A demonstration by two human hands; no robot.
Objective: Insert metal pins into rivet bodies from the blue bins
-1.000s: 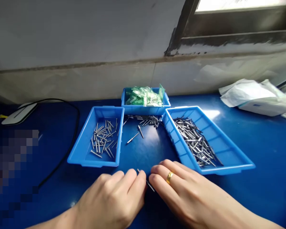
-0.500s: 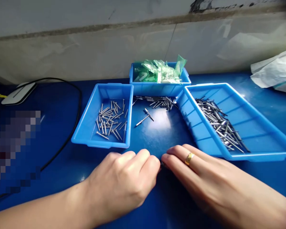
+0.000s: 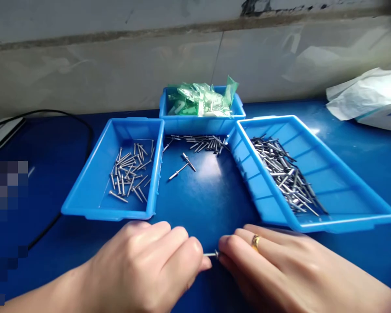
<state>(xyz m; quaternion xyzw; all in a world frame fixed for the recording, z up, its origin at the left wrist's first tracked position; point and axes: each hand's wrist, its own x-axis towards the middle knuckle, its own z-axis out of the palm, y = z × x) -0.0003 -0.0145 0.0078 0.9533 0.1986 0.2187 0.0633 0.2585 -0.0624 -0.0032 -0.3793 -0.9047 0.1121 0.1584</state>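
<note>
Between my two hands runs a thin metal blind rivet (image 3: 210, 254), roughly level, just above the blue table. My left hand (image 3: 153, 261) is closed, its thumb and forefinger pinching the slim pin end. Closed as well, my right hand (image 3: 280, 265) pinches the other end near the small flange; its fingertips cover the rest of the rivet. A gold ring is on one right finger. Two loose rivets (image 3: 179, 171) lie crossed beyond the hands, with a pile of rivets (image 3: 205, 142) behind them.
A blue bin (image 3: 84, 191) on the left holds screws (image 3: 129, 169). The right bin (image 3: 352, 191) holds many rivets (image 3: 286, 174). At the back stands a bin (image 3: 202, 124) with green plastic bags (image 3: 205, 98). White wrapping (image 3: 368, 95) lies far right; a black cable (image 3: 89, 134) curves at left.
The gap between my hands has widened, showing the rivet's pin. Both hands sit lower in view, and the bins have shifted left as the camera moved.
</note>
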